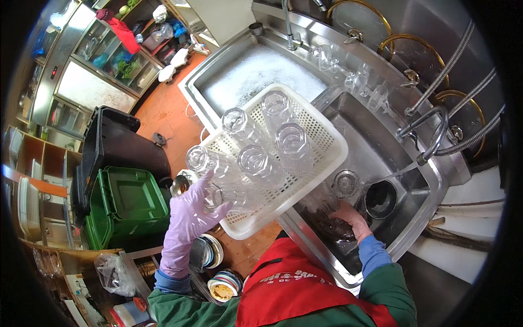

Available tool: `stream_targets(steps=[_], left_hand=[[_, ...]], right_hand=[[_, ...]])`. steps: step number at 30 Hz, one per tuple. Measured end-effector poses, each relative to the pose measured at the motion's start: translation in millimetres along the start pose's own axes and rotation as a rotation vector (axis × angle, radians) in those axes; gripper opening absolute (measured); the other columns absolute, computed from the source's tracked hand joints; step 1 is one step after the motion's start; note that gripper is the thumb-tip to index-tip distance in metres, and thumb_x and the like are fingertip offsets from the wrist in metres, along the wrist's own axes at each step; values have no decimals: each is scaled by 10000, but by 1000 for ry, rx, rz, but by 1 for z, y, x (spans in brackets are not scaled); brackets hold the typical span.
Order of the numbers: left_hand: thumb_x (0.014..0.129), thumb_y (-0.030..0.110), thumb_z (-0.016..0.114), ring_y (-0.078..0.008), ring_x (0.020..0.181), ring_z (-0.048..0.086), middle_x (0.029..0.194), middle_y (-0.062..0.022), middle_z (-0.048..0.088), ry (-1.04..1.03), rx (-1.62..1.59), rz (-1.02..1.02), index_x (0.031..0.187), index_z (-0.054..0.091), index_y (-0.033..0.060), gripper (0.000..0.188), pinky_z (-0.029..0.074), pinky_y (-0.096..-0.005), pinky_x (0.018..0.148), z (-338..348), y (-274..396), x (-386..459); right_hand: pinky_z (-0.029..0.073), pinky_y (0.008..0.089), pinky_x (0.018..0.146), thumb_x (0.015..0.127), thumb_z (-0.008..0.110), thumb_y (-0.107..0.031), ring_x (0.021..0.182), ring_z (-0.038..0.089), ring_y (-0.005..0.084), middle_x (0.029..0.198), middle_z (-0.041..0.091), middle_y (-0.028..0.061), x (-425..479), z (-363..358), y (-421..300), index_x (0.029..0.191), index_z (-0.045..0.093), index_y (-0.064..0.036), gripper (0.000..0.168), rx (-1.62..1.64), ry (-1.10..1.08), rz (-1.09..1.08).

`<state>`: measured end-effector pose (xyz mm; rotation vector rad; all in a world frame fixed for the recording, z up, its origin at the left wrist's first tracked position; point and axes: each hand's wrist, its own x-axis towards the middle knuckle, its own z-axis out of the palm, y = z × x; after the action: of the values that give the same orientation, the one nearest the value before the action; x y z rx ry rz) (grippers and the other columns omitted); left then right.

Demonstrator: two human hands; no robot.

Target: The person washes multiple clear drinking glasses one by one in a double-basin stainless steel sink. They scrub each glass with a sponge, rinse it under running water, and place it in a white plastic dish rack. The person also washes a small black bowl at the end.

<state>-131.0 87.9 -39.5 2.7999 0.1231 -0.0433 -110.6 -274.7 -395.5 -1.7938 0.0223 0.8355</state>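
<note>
My left hand point(196, 208), in a lilac rubber glove, is at a clear glass point(216, 196) standing upside down at the near left corner of a white perforated plastic basket point(327, 151); thumb and fingers are spread around it, and whether they grip is unclear. Several more upturned glasses point(292, 141) stand in this basket, which rests across the sink edges. My right hand point(352, 218) reaches into the right steel sink basin point(359, 122), its fingertips at glassware under splashing water. Beside it lie a patterned glass point(346, 184) and a black bowl point(381, 199).
A bent faucet point(433, 143) runs water into the right basin. The left basin point(261, 73) holds foamy water. Glass mugs point(359, 79) line the back ledge. A green bin point(135, 196) and a black bin point(126, 143) stand at left. Stacked dishes point(224, 286) are low beside me.
</note>
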Motion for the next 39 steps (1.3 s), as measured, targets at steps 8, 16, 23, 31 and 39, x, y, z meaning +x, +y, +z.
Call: stream_targets(steps=[8, 16, 23, 31, 39], left_hand=[[687, 269, 690, -298, 938, 579, 1102, -181, 567, 335, -110, 140, 1165, 501, -13, 586, 465, -351, 809, -5, 24, -4], [730, 168, 677, -227, 747, 631, 866, -77, 645, -171, -383, 428, 1096, 597, 115, 378, 491, -340, 676, 86, 86, -8], [826, 296, 604, -232, 775, 619, 865, -85, 624, -601, -520, 370, 1161, 545, 122, 383, 495, -317, 680, 185, 114, -6], [795, 264, 642, -308, 1067, 513, 1159, -201, 513, -393, -659, 421, 1284, 386, 18, 605, 414, -366, 899, 266, 157, 32], [916, 352, 463, -275, 941, 582, 1021, -193, 603, -1108, -1073, -17, 1150, 513, -49, 467, 436, -349, 866, 332, 200, 97]], right_hand=[[392, 326, 946, 579, 706, 73, 1088, 493, 170, 1168, 528, 15, -91, -40, -13, 1220, 446, -93, 711, 584, 214, -89], [407, 292, 880, 649, 689, 11, 1022, 503, 144, 1111, 539, 23, -67, -73, -34, 1213, 444, -51, 618, 570, 543, -286], [373, 303, 931, 629, 722, -14, 1069, 481, 158, 1150, 516, 48, -65, -77, -24, 1237, 397, -61, 691, 465, 642, -123], [371, 277, 910, 647, 688, -90, 1025, 488, 178, 1146, 516, 68, -60, -70, -16, 1242, 404, -25, 663, 501, 500, 87], [353, 302, 951, 658, 673, -192, 1075, 482, 200, 1200, 500, 120, -124, -101, -60, 1259, 406, -5, 683, 287, 173, 101]])
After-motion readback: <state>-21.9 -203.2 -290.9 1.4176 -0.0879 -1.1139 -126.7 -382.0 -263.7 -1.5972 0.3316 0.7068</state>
